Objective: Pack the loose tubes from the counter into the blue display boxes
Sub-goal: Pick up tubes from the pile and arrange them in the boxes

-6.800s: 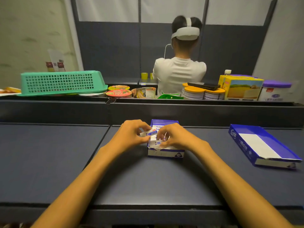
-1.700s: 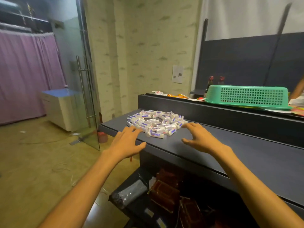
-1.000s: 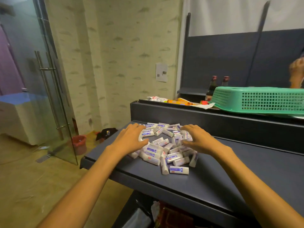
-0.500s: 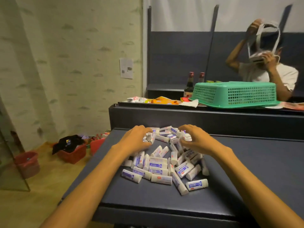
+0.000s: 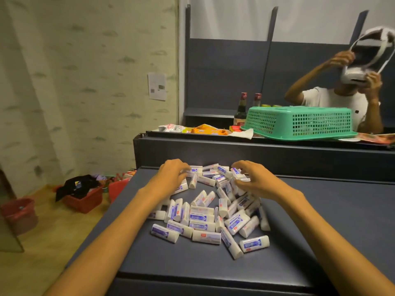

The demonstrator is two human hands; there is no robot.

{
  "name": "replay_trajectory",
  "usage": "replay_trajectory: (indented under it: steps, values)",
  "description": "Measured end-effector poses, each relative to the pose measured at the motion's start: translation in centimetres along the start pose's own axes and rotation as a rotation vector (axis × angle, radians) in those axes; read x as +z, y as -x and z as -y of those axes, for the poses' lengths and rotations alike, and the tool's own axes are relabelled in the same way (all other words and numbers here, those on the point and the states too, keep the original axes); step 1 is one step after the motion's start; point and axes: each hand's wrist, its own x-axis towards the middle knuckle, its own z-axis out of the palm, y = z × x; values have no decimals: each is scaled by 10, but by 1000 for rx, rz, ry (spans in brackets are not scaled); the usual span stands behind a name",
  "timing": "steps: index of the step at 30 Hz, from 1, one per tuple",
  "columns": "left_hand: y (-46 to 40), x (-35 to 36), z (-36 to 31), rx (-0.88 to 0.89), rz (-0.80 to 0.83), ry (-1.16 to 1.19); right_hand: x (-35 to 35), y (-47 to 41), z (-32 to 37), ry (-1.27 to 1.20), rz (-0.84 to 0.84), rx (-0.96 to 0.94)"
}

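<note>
Dark blue-grey counter (image 5: 320, 242) fills the near view, with both forearms reaching forward across it. Nearest, below the hands, lies the loose spread of white tubes (image 5: 205, 223) with blue and red labels, lying flat at all angles, some touching, some overlapping. Farther on, the left hand (image 5: 171, 176) rests on the far left part of the heap, its fingers curled down over several tubes. The right hand (image 5: 254, 180) sits on the far right part, fingers bent like a claw over the tubes under it; whether either hand truly grips a tube cannot be told. More tubes lie between the two hands and just beyond the fingertips. Past the hands rises a dark ledge (image 5: 235, 150), and on it, beyond the right hand, a green basket (image 5: 299, 122) turned upside down, with snack packets (image 5: 205, 130) beyond the left hand. Behind the basket a person (image 5: 333, 99) in a white shirt holds a white headset (image 5: 213, 67).
</note>
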Motion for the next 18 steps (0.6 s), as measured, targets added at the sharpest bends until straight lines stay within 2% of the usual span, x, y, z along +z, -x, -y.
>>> replay_trajectory:
  steps: [3,6,9,18]
  values:
    - [9,-5,6,-10,-159,228,-2,-3,-2,2,0,-11]
    - [16,-13,7,-55,-199,392,-1,-7,-4,2,-3,-21]
    - [19,-18,7,-78,-205,518,-1,-11,-6,-4,2,-30]
    - [18,-15,4,-59,-110,700,-2,-21,-9,-6,14,-55]
